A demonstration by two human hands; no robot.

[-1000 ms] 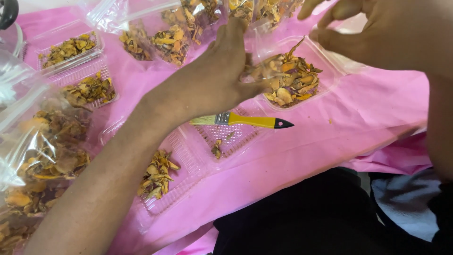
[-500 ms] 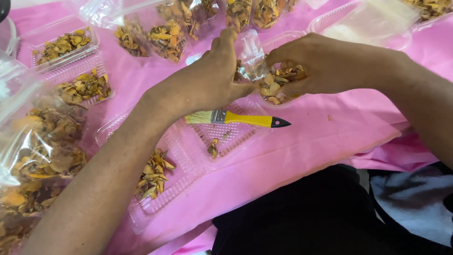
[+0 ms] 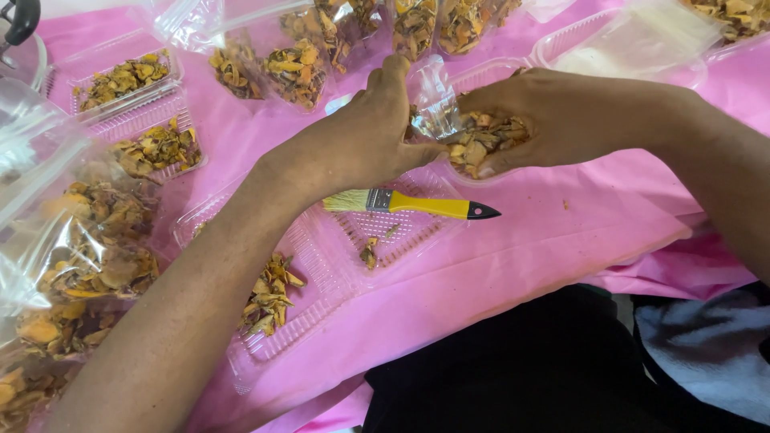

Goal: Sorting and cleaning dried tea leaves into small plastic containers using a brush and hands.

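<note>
My left hand point(image 3: 365, 136) grips the edge of a small clear plastic bag point(image 3: 431, 104) and holds it upright over a clear tray point(image 3: 497, 172). My right hand point(image 3: 561, 116) is cupped around a heap of dried orange-brown flakes point(image 3: 481, 140) in that tray, right beside the bag's mouth. A yellow-handled paintbrush point(image 3: 409, 203) lies just below both hands, across another clear tray point(image 3: 401, 232) that holds only a few flakes.
Several clear trays and bags of the same dried flakes point(image 3: 120, 200) cover the pink cloth point(image 3: 577, 232) to the left and along the far edge. An open tray with a small pile point(image 3: 269, 297) sits under my left forearm. A pot lid point(image 3: 20, 36) is at far left.
My right hand came down from above the table onto the flakes in the tray. My left hand stayed on the bag and now holds it closer to the right hand.
</note>
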